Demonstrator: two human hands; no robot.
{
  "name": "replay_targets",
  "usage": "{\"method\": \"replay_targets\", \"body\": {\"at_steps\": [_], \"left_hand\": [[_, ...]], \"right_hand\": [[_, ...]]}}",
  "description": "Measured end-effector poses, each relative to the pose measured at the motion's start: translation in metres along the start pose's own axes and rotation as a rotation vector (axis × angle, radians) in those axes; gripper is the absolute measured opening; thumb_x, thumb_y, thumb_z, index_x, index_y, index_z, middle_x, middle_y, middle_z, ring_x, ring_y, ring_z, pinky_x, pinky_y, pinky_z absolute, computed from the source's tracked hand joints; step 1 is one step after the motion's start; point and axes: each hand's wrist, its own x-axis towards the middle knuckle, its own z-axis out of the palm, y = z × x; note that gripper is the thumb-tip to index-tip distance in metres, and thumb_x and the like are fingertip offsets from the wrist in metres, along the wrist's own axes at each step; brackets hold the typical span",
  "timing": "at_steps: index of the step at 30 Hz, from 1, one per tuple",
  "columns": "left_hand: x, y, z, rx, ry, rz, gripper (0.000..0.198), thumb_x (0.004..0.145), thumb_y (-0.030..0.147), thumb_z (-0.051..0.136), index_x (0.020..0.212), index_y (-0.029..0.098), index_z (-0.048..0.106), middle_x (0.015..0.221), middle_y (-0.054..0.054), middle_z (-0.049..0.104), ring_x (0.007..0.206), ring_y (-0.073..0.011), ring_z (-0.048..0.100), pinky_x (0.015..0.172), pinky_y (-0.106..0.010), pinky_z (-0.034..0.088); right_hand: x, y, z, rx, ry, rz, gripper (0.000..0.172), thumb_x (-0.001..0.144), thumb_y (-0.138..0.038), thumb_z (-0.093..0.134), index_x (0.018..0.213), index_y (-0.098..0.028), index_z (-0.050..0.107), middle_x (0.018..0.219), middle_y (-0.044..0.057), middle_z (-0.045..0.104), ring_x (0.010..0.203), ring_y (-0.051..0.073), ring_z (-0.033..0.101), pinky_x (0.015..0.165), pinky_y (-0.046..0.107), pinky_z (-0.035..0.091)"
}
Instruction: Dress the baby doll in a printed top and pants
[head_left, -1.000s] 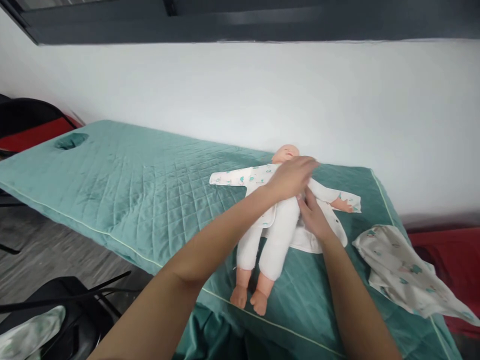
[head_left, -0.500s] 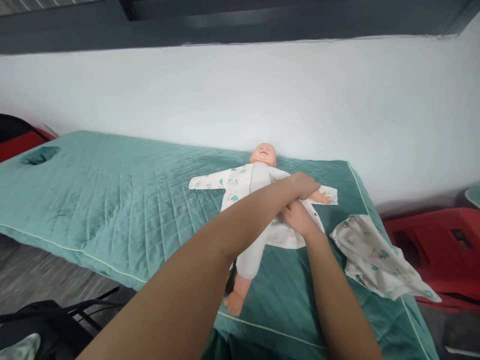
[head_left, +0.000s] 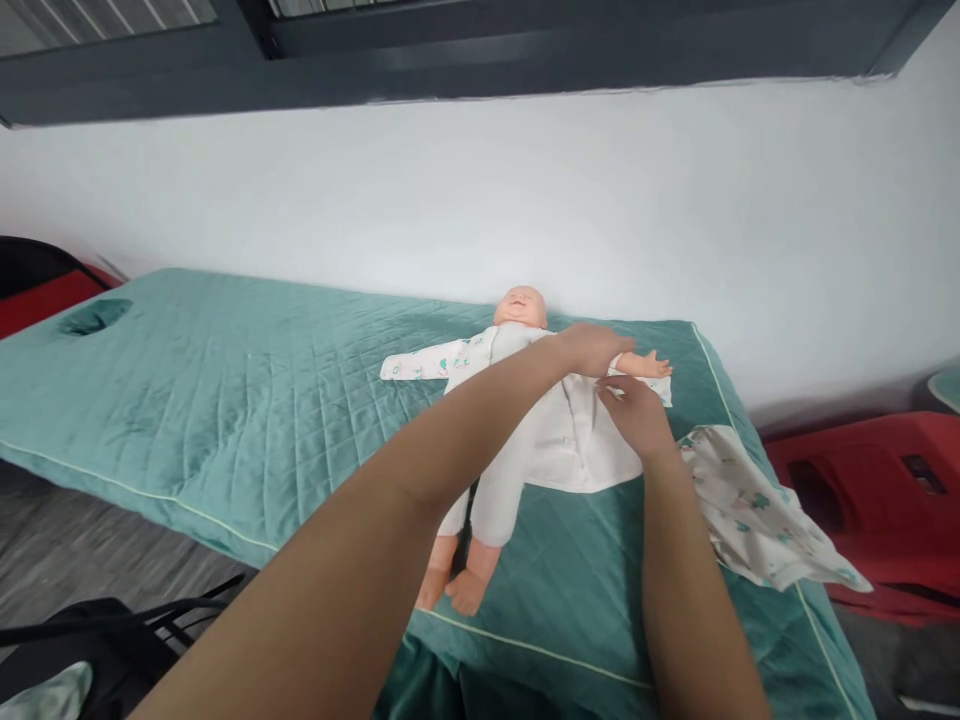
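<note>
A baby doll [head_left: 510,440] in white clothing lies on its back, head toward the wall, on top of a spread, patterned baby shirt [head_left: 592,462]. One of the doll's arms sticks out to the right above a printed sleeve. My left hand [head_left: 596,350] reaches across the doll's chest, fingers wrapped around that arm near the elbow; its fingertips are partly hidden. Just below it my right hand [head_left: 634,405] is closed in a pinch, apparently on the shirt's edge near the sleeve. The other printed sleeve [head_left: 420,362] stretches flat to the left.
A green quilted bed cover [head_left: 247,400] lies beneath everything, with a hole [head_left: 96,317] at far left. A printed white garment [head_left: 757,510] rests at the right edge. Red plastic chairs [head_left: 877,500] stand beyond it. The white wall [head_left: 480,200] borders the far side.
My right hand has shifted right and slightly up, apart from my left hand. The doll's arm now sits higher, with more of its forearm showing above the sleeve.
</note>
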Motion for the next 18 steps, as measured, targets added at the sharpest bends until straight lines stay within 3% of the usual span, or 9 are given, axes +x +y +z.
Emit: {"method": "replay_targets", "body": {"at_steps": [4,8,10,15,18], "left_hand": [[-0.007,0.004,-0.001,-0.026,-0.003,0.009,0.021,0.086,0.018,0.056,0.107,0.021,0.059,0.099,-0.005,0.071,0.078,-0.0203,0.062,0.066,-0.031,0.039],[-0.012,0.008,0.002,-0.003,0.008,0.029,0.023,0.084,0.013,0.057,0.105,0.021,0.061,0.101,-0.006,0.072,0.081,-0.0214,0.064,0.070,-0.032,0.041],[-0.013,0.010,0.005,0.017,0.021,0.027,0.024,0.084,0.011,0.056,0.106,0.021,0.061,0.100,-0.006,0.072,0.081,-0.0214,0.064,0.071,-0.032,0.041],[-0.017,0.012,0.012,0.078,0.060,0.008,0.025,0.086,0.012,0.055,0.109,0.019,0.063,0.100,-0.006,0.072,0.081,-0.0208,0.063,0.074,-0.032,0.040],[-0.016,0.013,0.018,0.110,0.011,0.026,0.022,0.088,0.017,0.055,0.107,0.021,0.065,0.099,-0.006,0.073,0.082,-0.0221,0.065,0.073,-0.033,0.040]], "right_hand": [[0.010,0.013,0.014,-0.133,0.086,0.068,0.035,0.074,-0.041,0.070,0.100,-0.018,0.071,0.110,0.014,0.074,0.105,0.033,0.066,0.093,0.047,0.050],[0.012,0.015,0.017,-0.128,0.107,0.230,0.028,0.066,-0.044,0.077,0.065,-0.023,0.058,0.073,0.006,0.068,0.080,0.026,0.064,0.077,0.038,0.048],[0.013,0.019,0.009,-0.068,0.102,0.276,0.032,0.066,-0.040,0.075,0.056,-0.024,0.049,0.058,0.002,0.058,0.069,0.023,0.059,0.070,0.034,0.045],[0.014,0.032,-0.019,0.113,0.268,0.292,0.022,0.071,-0.036,0.062,0.062,-0.025,0.045,0.059,-0.001,0.050,0.063,0.017,0.048,0.059,0.029,0.039],[0.015,0.036,-0.028,0.273,0.357,0.321,0.026,0.068,-0.041,0.059,0.065,-0.026,0.039,0.055,-0.006,0.038,0.054,0.013,0.037,0.052,0.028,0.035]]}}
